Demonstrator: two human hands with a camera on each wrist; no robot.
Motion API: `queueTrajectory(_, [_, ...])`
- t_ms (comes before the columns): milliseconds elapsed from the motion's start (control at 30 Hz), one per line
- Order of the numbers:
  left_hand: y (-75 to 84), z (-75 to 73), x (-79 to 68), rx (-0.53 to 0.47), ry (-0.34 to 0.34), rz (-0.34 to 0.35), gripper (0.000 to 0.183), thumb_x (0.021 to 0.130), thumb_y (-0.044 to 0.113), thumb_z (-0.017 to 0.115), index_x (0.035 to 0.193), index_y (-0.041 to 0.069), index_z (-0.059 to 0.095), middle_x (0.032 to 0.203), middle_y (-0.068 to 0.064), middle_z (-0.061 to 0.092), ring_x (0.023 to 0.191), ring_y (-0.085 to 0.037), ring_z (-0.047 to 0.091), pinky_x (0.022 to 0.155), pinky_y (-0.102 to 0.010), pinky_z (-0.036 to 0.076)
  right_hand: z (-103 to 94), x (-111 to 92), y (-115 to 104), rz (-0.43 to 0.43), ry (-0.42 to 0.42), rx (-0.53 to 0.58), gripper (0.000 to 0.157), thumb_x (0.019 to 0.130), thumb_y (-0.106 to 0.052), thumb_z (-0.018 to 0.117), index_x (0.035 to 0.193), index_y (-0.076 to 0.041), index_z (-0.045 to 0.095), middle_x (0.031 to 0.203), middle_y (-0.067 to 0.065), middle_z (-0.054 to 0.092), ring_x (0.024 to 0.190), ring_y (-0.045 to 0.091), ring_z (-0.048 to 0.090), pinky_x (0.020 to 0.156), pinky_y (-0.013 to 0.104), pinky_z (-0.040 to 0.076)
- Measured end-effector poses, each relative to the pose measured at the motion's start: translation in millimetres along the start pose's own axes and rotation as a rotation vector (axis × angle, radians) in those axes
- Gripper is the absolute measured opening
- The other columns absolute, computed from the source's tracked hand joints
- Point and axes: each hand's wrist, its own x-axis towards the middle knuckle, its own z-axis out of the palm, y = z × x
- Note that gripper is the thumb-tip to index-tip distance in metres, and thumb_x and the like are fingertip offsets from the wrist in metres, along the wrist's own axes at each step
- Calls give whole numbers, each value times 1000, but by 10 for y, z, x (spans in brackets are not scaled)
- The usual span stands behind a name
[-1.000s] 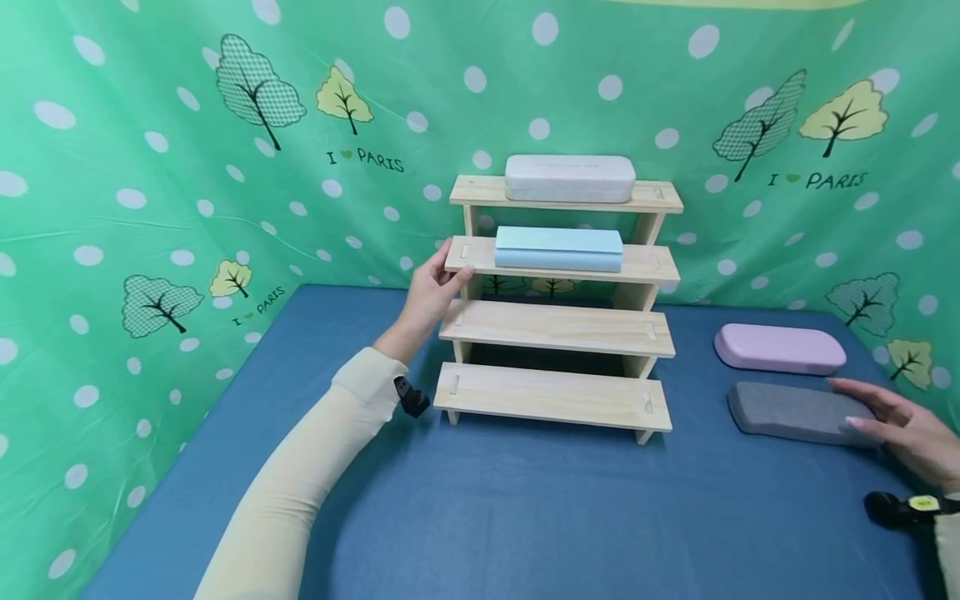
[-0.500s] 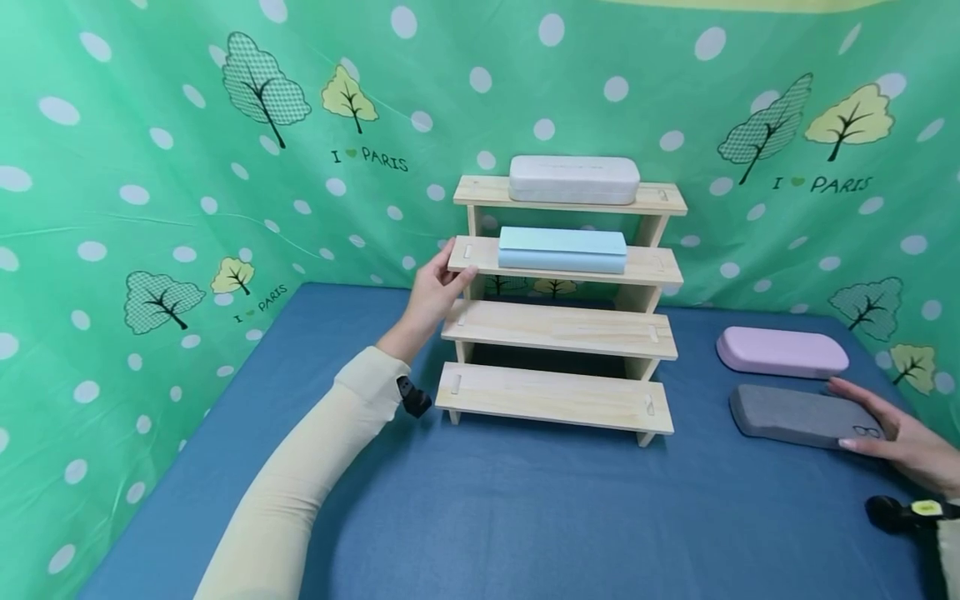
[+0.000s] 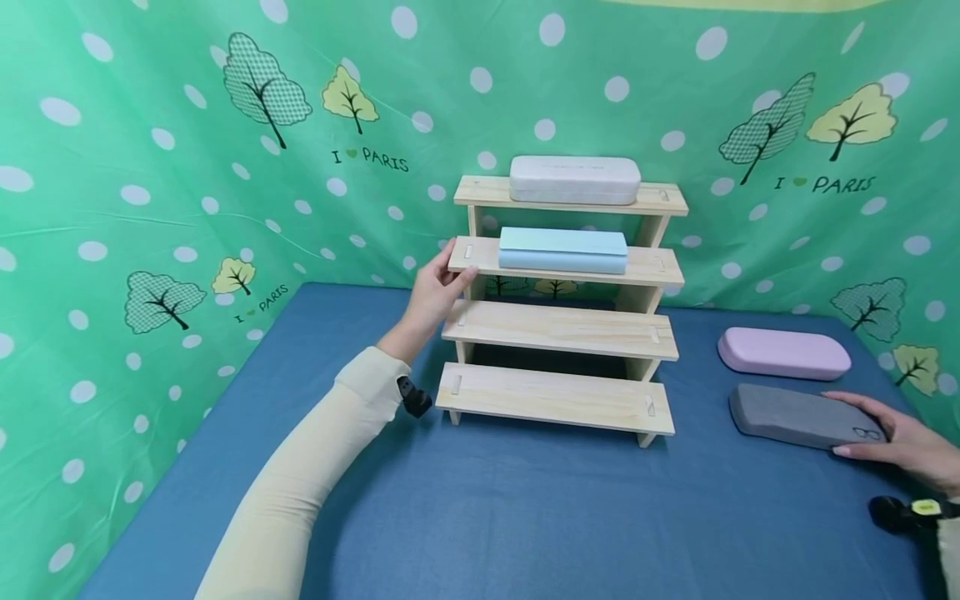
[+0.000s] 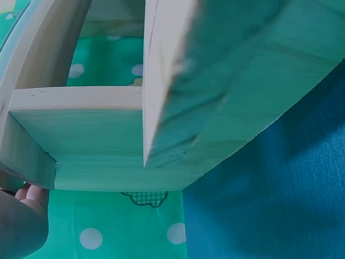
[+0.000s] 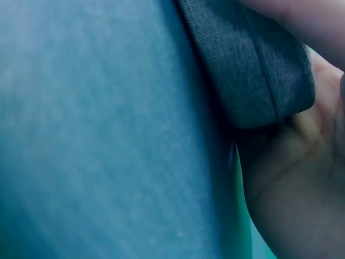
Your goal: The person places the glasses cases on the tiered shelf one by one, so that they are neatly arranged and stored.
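In the head view my left hand (image 3: 431, 292) pinches the left end of the second board from the top of a wooden stepped display shelf (image 3: 558, 325). The left wrist view shows that hand's fingers (image 4: 35, 197) at the wooden board, partly cut off. My right hand (image 3: 907, 442) grips the right end of a grey glasses case (image 3: 791, 412), thumb along the front side and fingers at the back. A small glasses print shows on its lid. Seen from the right wrist, the case (image 5: 253, 65) sits between thumb and palm, close to the blue cloth.
A pink glasses case (image 3: 783, 352) lies just behind the grey one. On the shelf, a white case (image 3: 575, 180) stands on the top board and a light blue case (image 3: 562, 250) on the second. Blue cloth (image 3: 525, 517) covers the table; a green curtain (image 3: 420, 75) hangs behind.
My right thumb has slid down onto the grey case's front side, and the glasses print has come into sight. The left hand keeps its hold on the shelf.
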Motion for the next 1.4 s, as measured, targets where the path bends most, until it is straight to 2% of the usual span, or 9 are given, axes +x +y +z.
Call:
queueTrajectory(167, [76, 8, -33, -4, -8, -24, 69, 94, 12, 58, 150, 5, 18, 150, -12, 32, 131, -22, 42, 101, -29, 43, 10, -8, 5, 28, 17, -19, 94, 87, -33, 69, 152, -7, 6, 137, 41, 16, 109, 50, 30, 89, 66, 29])
queueTrajectory(367, [233, 37, -107, 29, -11, -24, 67, 95, 9, 56, 150, 1, 18, 150, -16, 32, 132, -25, 41, 101, -30, 43, 7, -8, 17, 48, 58, -30, 87, 88, -35, 66, 152, -14, 11, 135, 42, 16, 108, 52, 30, 84, 61, 32])
queueTrajectory(533, [130, 10, -55, 14, -10, -18, 68, 94, 11, 58, 150, 5, 19, 150, -13, 33, 131, -23, 42, 101, -30, 42, 11, -30, -3, 81, 82, -27, 74, 89, -36, 65, 145, -32, 16, 131, 41, 21, 104, 49, 33, 79, 54, 36])
queueTrajectory(667, [25, -13, -2, 15, -2, -11, 69, 94, 14, 58, 151, 7, 19, 149, -11, 34, 130, -22, 44, 100, -28, 43, 9, -36, -26, 89, 99, -25, 72, 89, -38, 65, 144, -32, 18, 131, 41, 22, 104, 50, 33, 80, 55, 37])
queueTrajectory(733, [14, -13, 2, 21, 3, -5, 69, 94, 14, 58, 151, 6, 19, 149, -12, 35, 129, -22, 44, 99, -28, 44, 11, -27, -25, 72, 107, -19, 73, 89, -36, 65, 146, -23, 21, 131, 41, 22, 104, 49, 34, 80, 56, 36])
queueTrajectory(900, [12, -8, 5, 16, 0, 7, 69, 94, 15, 59, 150, 5, 19, 149, -12, 34, 130, -21, 44, 100, -28, 44, 53, -11, -44, 21, 187, -34, 68, 88, -30, 68, 140, -36, 24, 131, 36, 27, 98, 35, 38, 76, 41, 36])
queueTrajectory(1033, [76, 11, -19, 2, -13, -1, 69, 94, 12, 58, 150, 5, 19, 150, -12, 33, 130, -22, 43, 100, -28, 43, 65, -24, -124, -54, 278, -9, 66, 86, -22, 71, 133, -44, 30, 120, 20, 37, 89, 8, 38, 68, 24, 35])
queueTrajectory(1200, [44, 10, -8, 16, 4, 6, 68, 94, 12, 58, 150, 4, 20, 149, -13, 35, 129, -22, 44, 99, -27, 44, 58, -22, -228, -154, 336, 71, 66, 84, -10, 71, 129, -44, 36, 109, -20, 33, 86, -6, 34, 62, 13, 35])
queueTrajectory(1400, [144, 24, -58, 23, -3, -20, 68, 94, 11, 57, 150, 3, 19, 149, -14, 33, 131, -23, 42, 101, -29, 43, 16, 122, -73, -216, 370, 131, 69, 83, -4, 71, 138, -30, 40, 112, -21, 36, 90, -3, 39, 63, 11, 38])
